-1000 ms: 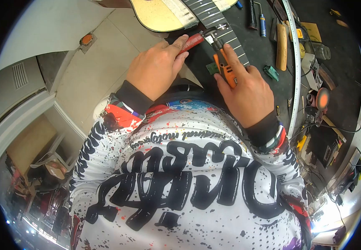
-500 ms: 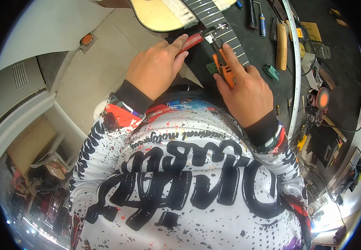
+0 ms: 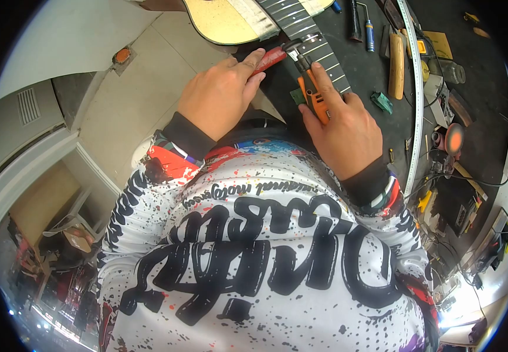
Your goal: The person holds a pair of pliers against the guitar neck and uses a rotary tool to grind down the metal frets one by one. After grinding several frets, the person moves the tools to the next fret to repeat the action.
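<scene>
**Two hands, two tools, one fretboard**

Right hand [image 3: 348,132] wrapped around an orange-handled tool [image 3: 314,97], forefinger laid along its top, metal tip pointed up and to the left onto the guitar neck [image 3: 318,50]. Left hand [image 3: 222,94] closed on a red-handled tool [image 3: 270,57], thumb and forefinger stretched along the grip, its dark metal head at the near edge of the same neck. Both tool heads almost meeting at one fret, just below where the neck joins the pale guitar body [image 3: 224,20]. Small green block [image 3: 298,95] on the dark workbench [image 3: 371,70], touching the orange tool's left side. Another green piece [image 3: 382,101] a little to the right of the right hand. Farther out: a wooden-handled tool [image 3: 396,64], a blue-handled screwdriver [image 3: 369,32], a long white ruler [image 3: 417,105] down the bench. Below the hands, a paint-splattered white shirt [image 3: 254,252] with black cuffs.
</scene>
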The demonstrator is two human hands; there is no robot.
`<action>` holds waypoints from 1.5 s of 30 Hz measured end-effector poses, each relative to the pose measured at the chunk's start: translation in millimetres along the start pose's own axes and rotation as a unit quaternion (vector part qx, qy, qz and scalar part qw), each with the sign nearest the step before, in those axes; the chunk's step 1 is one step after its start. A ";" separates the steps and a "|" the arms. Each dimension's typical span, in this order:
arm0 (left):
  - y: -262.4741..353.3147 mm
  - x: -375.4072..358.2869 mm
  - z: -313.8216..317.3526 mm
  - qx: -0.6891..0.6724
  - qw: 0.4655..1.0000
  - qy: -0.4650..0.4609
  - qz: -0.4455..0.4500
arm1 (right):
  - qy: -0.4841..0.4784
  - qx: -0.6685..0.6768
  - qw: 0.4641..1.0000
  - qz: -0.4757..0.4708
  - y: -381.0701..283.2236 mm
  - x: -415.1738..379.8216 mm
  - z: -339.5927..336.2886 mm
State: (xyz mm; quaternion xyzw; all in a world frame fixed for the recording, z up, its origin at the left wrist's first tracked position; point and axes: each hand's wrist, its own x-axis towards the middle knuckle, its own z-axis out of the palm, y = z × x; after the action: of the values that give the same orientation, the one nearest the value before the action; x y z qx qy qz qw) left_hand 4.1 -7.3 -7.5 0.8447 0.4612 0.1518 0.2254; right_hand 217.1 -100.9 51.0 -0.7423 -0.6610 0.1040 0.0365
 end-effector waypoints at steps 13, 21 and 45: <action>2.1 0.7 -0.8 -0.005 1.000 -0.002 -0.005 | 0.017 0.007 0.999 0.033 7.9 1.4 -3.9; 0.6 0.1 1.8 -0.006 1.000 0.007 0.006 | 0.012 -0.003 1.000 0.005 4.7 0.1 3.5; 25.1 8.3 -28.2 0.080 0.996 -0.029 -0.002 | 0.048 0.032 0.998 0.039 23.5 1.7 -13.3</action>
State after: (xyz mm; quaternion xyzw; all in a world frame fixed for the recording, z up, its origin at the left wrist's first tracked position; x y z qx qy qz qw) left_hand 13.2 -5.4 30.0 0.8631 0.4668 0.0897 0.1705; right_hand 242.8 -101.1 59.3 -0.7702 -0.6251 0.0912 0.0875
